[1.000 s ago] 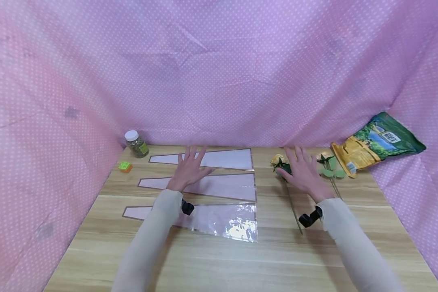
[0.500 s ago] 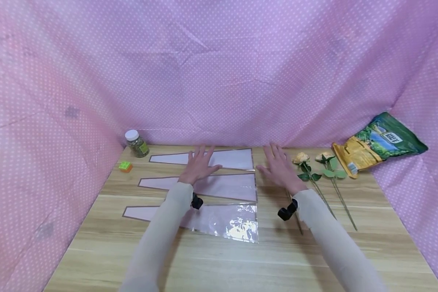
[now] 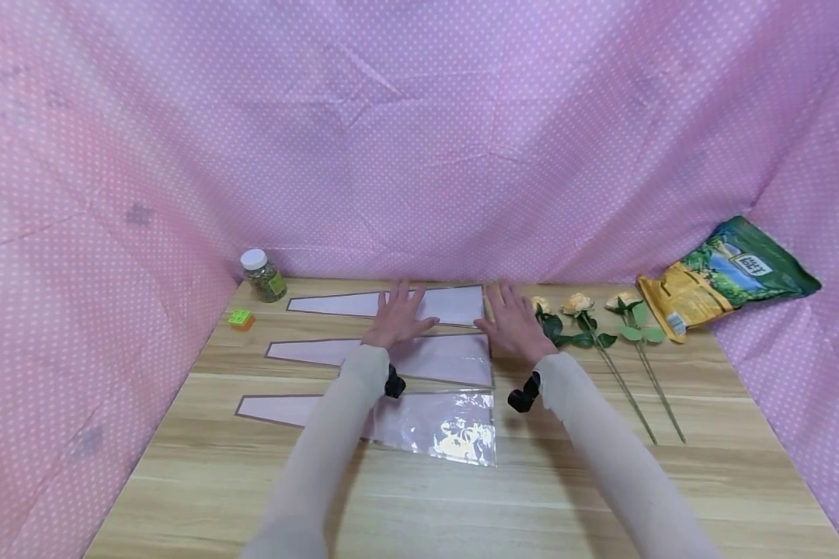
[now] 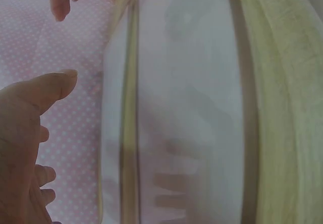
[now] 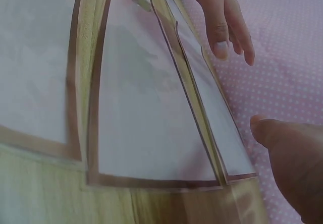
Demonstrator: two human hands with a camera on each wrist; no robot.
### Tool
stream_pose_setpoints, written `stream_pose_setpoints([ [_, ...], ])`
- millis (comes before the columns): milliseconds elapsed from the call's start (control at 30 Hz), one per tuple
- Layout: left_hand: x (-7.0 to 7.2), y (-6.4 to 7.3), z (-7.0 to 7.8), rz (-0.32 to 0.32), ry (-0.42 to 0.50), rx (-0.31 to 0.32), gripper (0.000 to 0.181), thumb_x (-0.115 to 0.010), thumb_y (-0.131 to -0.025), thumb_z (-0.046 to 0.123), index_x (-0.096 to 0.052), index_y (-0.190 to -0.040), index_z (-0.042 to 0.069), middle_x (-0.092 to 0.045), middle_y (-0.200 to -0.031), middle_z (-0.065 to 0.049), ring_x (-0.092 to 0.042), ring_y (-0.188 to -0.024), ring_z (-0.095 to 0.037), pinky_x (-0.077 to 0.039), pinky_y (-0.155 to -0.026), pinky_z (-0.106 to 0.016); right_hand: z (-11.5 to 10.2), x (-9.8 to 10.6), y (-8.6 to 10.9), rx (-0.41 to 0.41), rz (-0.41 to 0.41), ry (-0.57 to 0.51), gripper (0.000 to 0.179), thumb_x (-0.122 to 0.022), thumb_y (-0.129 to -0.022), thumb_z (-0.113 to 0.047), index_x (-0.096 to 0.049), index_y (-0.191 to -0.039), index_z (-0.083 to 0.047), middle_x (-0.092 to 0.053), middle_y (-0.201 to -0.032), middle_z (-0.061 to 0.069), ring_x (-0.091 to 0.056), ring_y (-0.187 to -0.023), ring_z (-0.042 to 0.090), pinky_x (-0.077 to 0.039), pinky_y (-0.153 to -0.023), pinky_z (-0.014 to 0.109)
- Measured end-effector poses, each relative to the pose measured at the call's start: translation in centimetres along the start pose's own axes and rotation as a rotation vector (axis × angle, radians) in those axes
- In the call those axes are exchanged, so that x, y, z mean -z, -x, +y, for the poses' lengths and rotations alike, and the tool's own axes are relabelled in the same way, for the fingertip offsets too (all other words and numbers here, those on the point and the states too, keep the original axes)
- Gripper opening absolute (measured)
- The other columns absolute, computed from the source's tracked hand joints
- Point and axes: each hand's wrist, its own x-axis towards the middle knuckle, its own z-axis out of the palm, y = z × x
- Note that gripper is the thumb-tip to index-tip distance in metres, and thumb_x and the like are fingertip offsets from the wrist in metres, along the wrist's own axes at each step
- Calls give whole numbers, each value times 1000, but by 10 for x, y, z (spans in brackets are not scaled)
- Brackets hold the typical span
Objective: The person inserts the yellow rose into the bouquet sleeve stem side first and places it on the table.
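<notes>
My left hand [image 3: 396, 317], fingers spread, is over the far tapered white sheet [image 3: 454, 304] with a dark border. Fingers straight, my right hand [image 3: 516, 324] is just off that sheet's wide end. Neither hand holds anything; in the left wrist view, the left thumb [image 4: 58, 88] stands apart from the sheets. Nearer the person lie a middle tapered sheet [image 3: 454, 357] and a glossy near one [image 3: 419, 423], partly covered by the left arm. Beside the right hand lie three pale yellow roses with stems, among them the middle rose [image 3: 578, 303]; the leftmost one is partly hidden by the right arm.
A jar with a white lid [image 3: 264, 278] stands at the back left, with a green and orange block [image 3: 241, 319] in front. A green and yellow bag [image 3: 730, 272] leans at the back right. Pink dotted cloth [image 3: 419, 155] surrounds the wooden table [image 3: 447, 512].
Both hands have moved: the right swept left from over the roses to the sheets' wide end, and the left shifted slightly right. All three roses now show.
</notes>
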Motion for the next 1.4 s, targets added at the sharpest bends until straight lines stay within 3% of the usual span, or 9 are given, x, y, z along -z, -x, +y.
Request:
stream_pose_setpoints([
  [167, -7, -3, 4, -26, -3, 2, 85, -53, -94, 61, -22, -160, 17, -7, -169, -19, -4, -157, -40, -12, -123, -64, -3, -7, -8, 1, -18, 6, 77, -50, -102, -44, -18, -158, -2, -16, -165, 28, -15, -153, 47, -22, -120, 64],
  [600, -19, -4, 17, -101, 22, -15, 82, -47, -96, 61, -19, -161, 20, -10, -169, -19, -7, -157, -39, -12, -124, -61, -2, -22, -16, -56, -110, -79, 73, -44, -104, -46, -19, -158, -5, -13, -165, 29, -16, -152, 49, -19, -121, 64],
  [833, -19, -7, 26, -125, 28, -50, 80, -46, -98, 60, -21, -160, 17, -13, -168, -19, -9, -157, -37, -13, -125, -59, -2, -25, -16, -87, -119, -91, 73, -44, -103, -47, -21, -157, -4, -28, -158, 30, -27, -147, 50, -25, -119, 63],
  [1233, -33, -7, 32, -153, 43, -37, 73, -43, -100, 57, -27, -159, 17, -15, -169, -16, -12, -157, -36, -12, -126, -57, -8, -35, -18, -115, -138, -134, 73, -41, -103, -49, -18, -159, -8, -19, -165, 26, -18, -152, 48, -20, -120, 65],
  [1400, -33, -7, 32, -145, 39, -40, 70, -45, -99, 56, -33, -157, 17, -17, -168, -16, -13, -157, -36, -13, -125, -58, -9, -36, -21, -134, -111, -214, 73, -43, -103, -47, -19, -158, -6, -21, -164, 25, -17, -152, 46, -17, -121, 66],
])
